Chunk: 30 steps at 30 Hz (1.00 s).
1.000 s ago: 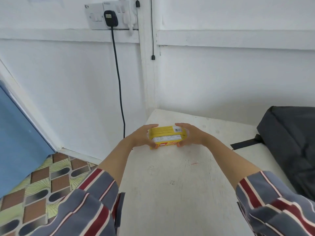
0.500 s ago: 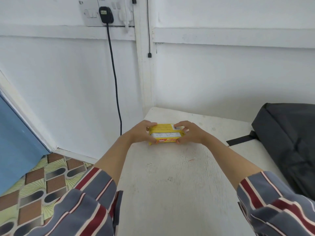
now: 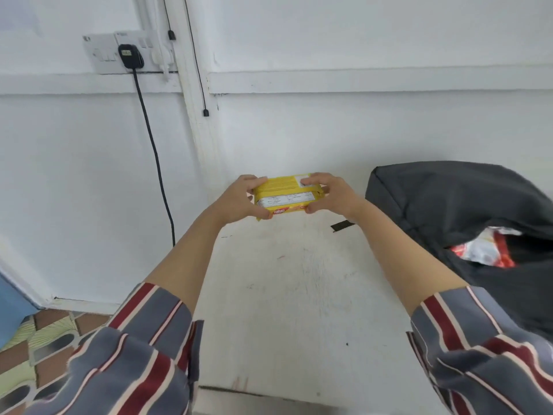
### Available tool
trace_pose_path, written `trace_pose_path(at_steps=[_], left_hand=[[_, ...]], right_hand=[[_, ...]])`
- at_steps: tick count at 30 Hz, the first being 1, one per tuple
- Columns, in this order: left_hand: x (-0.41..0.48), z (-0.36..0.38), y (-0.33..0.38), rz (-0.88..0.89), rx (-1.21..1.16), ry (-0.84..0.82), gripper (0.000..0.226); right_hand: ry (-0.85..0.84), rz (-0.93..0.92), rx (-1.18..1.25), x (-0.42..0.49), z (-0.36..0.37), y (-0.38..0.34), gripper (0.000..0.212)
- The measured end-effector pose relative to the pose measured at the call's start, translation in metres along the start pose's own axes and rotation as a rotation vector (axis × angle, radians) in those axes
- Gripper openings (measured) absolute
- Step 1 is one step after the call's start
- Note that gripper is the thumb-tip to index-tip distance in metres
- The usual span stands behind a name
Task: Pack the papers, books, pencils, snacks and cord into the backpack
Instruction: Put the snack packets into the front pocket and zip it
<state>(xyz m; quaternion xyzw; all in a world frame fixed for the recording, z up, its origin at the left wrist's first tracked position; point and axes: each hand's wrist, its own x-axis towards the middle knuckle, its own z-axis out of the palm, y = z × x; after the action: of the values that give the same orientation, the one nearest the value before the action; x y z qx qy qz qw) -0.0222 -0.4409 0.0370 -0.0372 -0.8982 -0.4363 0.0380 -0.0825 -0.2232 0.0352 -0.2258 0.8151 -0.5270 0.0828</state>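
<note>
Yellow snack pack (image 3: 287, 194) in two-hand grip, left hand (image 3: 239, 202), right hand (image 3: 332, 194), above bare table (image 3: 299, 310), backpack (image 3: 449, 202) rightward.

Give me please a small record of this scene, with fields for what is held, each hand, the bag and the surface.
held item: yellow snack pack, lifted above the table
left hand: grips the pack's left end
right hand: grips the pack's right end
backpack: dark, lying at the right, mouth open
inside backpack: red and white wrapper visible
table: white, scuffed
wall: black plug in socket
</note>
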Motion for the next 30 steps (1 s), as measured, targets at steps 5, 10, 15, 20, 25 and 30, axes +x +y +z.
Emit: trace_pose_path(at_steps=[5, 10, 15, 20, 25, 30], left_hand=[[-0.005, 0.038, 0.062, 0.097, -0.039, -0.019, 0.085], [-0.018, 0.103, 0.122, 0.176, -0.076, -0.06, 0.08], [-0.037, 0.171, 0.165, 0.203, -0.102, -0.12, 0.08], [-0.047, 0.214, 0.191, 0.193, -0.118, -0.196, 0.085], [-0.053, 0.242, 0.204, 0.206, -0.108, -0.234, 0.086], [-0.055, 0.254, 0.206, 0.206, -0.121, -0.247, 0.085]], right_hand=[[0.071, 0.045, 0.015, -0.05, -0.063, -0.008, 0.062], [0.162, 0.064, -0.009, -0.123, -0.129, 0.004, 0.063], [0.198, 0.115, 0.055, -0.194, -0.178, 0.026, 0.062], [0.243, 0.159, 0.186, -0.246, -0.206, 0.044, 0.06], [0.312, 0.158, 0.467, -0.277, -0.216, 0.061, 0.059], [0.502, 0.164, 0.946, -0.289, -0.206, 0.079, 0.06]])
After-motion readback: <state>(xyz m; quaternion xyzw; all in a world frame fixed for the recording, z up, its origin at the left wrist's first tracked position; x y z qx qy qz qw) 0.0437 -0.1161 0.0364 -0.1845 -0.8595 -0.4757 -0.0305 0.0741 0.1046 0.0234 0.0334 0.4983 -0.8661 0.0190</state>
